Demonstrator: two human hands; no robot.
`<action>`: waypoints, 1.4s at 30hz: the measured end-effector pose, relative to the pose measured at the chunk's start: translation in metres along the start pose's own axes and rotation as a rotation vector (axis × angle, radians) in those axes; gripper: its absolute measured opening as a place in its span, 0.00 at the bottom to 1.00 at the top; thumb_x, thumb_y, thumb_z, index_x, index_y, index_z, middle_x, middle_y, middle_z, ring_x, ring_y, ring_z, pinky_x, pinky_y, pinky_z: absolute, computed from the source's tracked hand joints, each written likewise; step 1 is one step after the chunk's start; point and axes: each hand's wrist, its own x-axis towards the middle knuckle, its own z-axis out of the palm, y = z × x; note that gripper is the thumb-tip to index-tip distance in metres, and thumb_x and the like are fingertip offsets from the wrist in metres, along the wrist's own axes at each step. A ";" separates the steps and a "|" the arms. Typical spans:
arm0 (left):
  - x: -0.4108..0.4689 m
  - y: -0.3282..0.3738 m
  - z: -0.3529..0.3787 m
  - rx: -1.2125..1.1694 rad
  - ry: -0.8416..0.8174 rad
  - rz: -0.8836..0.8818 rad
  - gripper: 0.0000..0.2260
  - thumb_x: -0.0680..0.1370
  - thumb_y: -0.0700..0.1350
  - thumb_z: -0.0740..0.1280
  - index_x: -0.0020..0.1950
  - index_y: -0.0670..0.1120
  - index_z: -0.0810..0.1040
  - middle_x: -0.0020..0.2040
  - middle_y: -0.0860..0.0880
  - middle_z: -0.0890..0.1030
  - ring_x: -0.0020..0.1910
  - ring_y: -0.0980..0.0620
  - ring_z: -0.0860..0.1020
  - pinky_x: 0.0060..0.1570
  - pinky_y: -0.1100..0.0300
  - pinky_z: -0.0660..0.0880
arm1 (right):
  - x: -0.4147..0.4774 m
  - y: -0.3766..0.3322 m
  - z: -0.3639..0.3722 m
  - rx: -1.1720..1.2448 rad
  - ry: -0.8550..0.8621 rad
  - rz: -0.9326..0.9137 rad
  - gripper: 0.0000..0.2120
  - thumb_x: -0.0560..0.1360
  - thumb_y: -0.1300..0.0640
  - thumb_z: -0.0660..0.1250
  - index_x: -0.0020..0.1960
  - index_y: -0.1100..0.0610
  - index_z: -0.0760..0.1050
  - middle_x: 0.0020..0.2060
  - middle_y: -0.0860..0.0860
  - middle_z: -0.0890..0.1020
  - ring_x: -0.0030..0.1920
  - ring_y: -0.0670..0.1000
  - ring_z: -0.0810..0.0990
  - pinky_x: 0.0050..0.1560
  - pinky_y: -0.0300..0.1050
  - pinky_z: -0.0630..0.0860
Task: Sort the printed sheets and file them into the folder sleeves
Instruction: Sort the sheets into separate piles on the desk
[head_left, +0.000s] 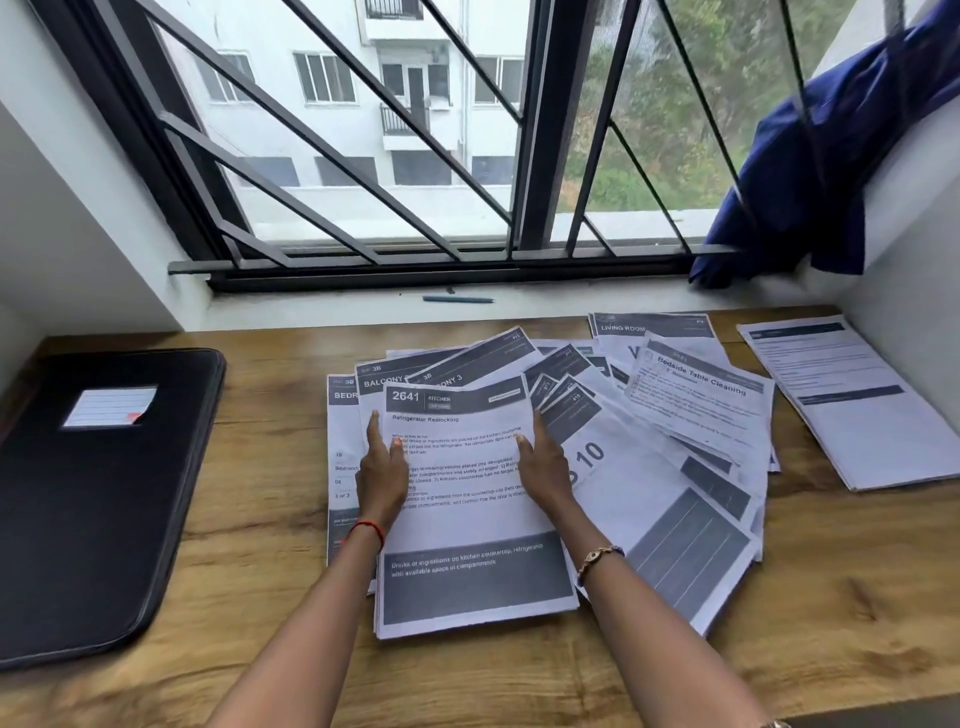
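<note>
Top sheet (467, 499), headed "2641 KITCHEN, Refrigerator Restocking", lies at the front of the spread of printed sheets (654, 499), centre of the counter (249, 467). Its upper edge is slightly bowed.

Left hand (382, 470): on the sheet's left edge, thumb on the printed face, fingers extended up along the outside of the edge. Right hand (543, 467): mirrored on the right edge, thumb on the face, fingers extended upward. The hands are apart, one per side, each gripping the sheet's margin. Both forearms reach in from the bottom of the view. Red thread (369, 530) on the left wrist, bead bracelet (597, 558) on the right.

Remaining sheets fan out behind and to the right, overlapping. Legible headers: "BALCONY 3", "LIVING ROOM", "Bedside Table Cleaning". A separate stack (852, 410) lies apart at the counter's right end.

Folder (78, 519): black, closed, flat at the left end, well apart from the sheets, with a lined label (109, 407) on its cover.

Counter is wood-grain, set in a white-walled recess under a window. A pen (457, 299) lies on the sill (311, 309). A dark metal grille (311, 150) crosses the window. Blue cloth (810, 171) hangs at the right. Outside are a white building and greenery.
</note>
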 end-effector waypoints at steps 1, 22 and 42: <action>0.001 -0.001 0.001 0.010 0.001 -0.004 0.22 0.82 0.45 0.54 0.77 0.51 0.54 0.68 0.39 0.72 0.63 0.37 0.72 0.60 0.50 0.67 | 0.000 0.000 0.000 0.001 0.003 -0.005 0.25 0.82 0.54 0.53 0.77 0.51 0.51 0.68 0.60 0.70 0.65 0.62 0.70 0.59 0.49 0.67; 0.015 -0.029 0.005 -0.287 0.029 0.009 0.17 0.82 0.43 0.55 0.70 0.40 0.69 0.66 0.41 0.75 0.66 0.45 0.72 0.65 0.46 0.70 | 0.005 0.006 0.000 0.197 0.047 -0.036 0.22 0.79 0.59 0.61 0.72 0.55 0.64 0.65 0.56 0.75 0.64 0.58 0.73 0.62 0.46 0.68; -0.025 0.049 0.042 -0.293 0.067 0.131 0.16 0.81 0.37 0.57 0.68 0.32 0.67 0.70 0.38 0.67 0.70 0.46 0.66 0.60 0.70 0.61 | 0.008 0.047 -0.072 0.567 0.096 -0.086 0.25 0.75 0.68 0.64 0.71 0.63 0.65 0.68 0.54 0.71 0.65 0.50 0.72 0.67 0.44 0.68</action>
